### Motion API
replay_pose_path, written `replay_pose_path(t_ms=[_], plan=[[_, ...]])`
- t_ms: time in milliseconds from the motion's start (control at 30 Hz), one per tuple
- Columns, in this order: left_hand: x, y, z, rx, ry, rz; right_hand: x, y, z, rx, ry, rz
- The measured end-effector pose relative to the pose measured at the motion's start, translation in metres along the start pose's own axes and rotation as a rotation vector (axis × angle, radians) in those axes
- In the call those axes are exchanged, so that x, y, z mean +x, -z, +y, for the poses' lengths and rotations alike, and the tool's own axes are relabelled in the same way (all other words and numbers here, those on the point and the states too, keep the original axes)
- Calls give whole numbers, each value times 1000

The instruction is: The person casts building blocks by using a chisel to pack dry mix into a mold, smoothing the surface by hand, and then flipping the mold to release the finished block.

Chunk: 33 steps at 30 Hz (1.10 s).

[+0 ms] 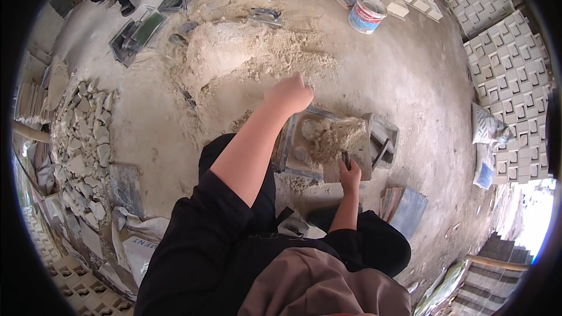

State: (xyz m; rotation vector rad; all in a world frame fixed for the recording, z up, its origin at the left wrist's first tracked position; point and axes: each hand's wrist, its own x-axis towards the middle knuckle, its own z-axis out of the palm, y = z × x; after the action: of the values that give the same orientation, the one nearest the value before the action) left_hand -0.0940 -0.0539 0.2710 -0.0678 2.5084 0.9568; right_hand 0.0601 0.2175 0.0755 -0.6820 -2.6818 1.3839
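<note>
Beige crumbly mix [333,139] lies heaped inside the low frame [287,149], the right hand [351,177] grasping a trowel [332,173] at its near edge, the left hand [291,95] clenched near its far-left corner.

We take the frame [286,145] before our knees as clock centre. Sand [336,140] lies in it; a box [383,126] sits just beside, at three. Heap [225,52] at half past ten, bucket [366,22] at one, stacked blocks [506,90] at two, boards [405,213] at four, rubble [82,146] at nine.
</note>
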Motion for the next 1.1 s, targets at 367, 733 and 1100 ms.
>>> replay_pose_path(t_ms=[367,733,1100], plan=[[13,-7,1,5,-4,-75,-7,15,-32,-234,143,80],[11,-8,10,25,-10,-174,19,62,-100,-654,231,-89],[54,-33,-46,282,80,-215,90,164,-142,-692,285,-97]])
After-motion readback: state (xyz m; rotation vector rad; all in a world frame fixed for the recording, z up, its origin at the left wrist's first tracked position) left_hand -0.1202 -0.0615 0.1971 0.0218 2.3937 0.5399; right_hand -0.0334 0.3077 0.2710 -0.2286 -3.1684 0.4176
